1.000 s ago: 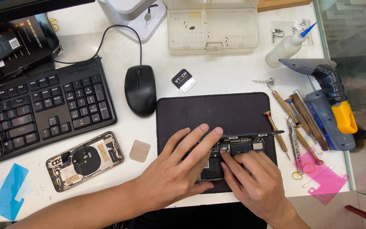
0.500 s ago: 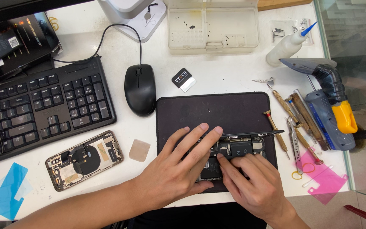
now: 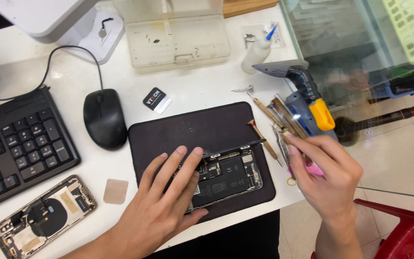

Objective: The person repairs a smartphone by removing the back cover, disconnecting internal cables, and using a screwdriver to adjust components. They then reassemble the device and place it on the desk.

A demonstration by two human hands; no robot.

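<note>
My left hand (image 3: pixel 164 206) lies flat, fingers spread, on the opened phone (image 3: pixel 226 175) that sits on the dark work mat (image 3: pixel 188 129), pinning it in place rather than gripping it. The phone's screen is already off, so the battery, the shields and the small connectors are laid bare; how many screws are out I cannot tell from here. My right hand (image 3: pixel 324 175) is off the phone and over at the row of hand tools (image 3: pixel 276 115) at the mat's right edge, fingers curled and closing around the end of one of them, though I cannot make out which tool it is or whether I truly have it gripped. A thin screwdriver (image 3: pixel 263 139) lies just beside the phone's top corner, untouched. A second stripped phone shell (image 3: pixel 44 216) rests well apart on the left, near the keyboard (image 3: pixel 15 144) and the mouse (image 3: pixel 104 117). I judge the opening done and the inner work only partly through, with refitting all left to do
</note>
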